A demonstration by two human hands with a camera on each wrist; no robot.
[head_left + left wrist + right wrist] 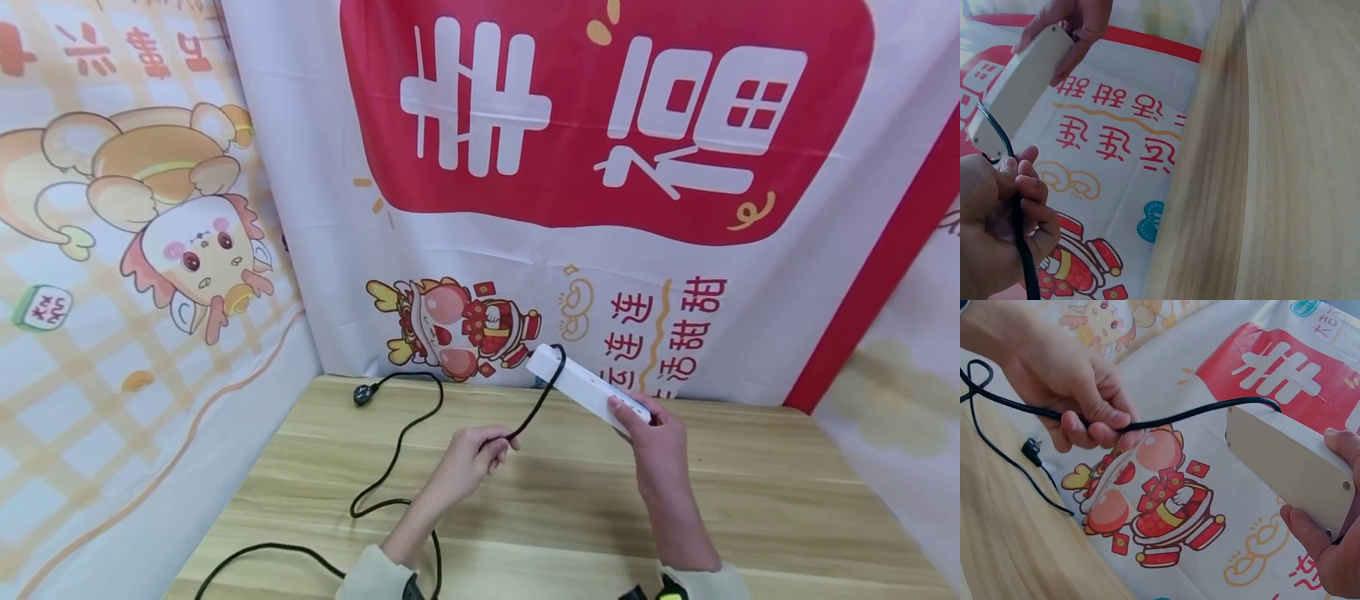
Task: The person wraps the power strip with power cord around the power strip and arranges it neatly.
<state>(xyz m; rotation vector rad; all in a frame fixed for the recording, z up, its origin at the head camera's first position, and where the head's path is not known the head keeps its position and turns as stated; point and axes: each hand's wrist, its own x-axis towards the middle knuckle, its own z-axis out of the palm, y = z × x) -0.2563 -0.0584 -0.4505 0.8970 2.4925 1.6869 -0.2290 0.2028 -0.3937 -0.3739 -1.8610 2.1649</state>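
Note:
A white power strip (588,387) is held up above the table, tilted, by my right hand (656,442), which grips its near right end. In the right wrist view the flat back of the power strip (1288,465) faces the camera. My left hand (468,462) pinches the black cord (536,410) a short way from where it meets the strip. In the left wrist view the fingers of the left hand (1007,219) curl round the cord. The rest of the cord runs loosely over the table to its black plug (363,394) near the back left corner.
The wood-grain table (750,483) ends at a white and red printed cloth (315,208) hanging behind it. Another printed cloth (150,400) stands along the left side. A loop of cord (288,547) lies at the front left, by the left forearm.

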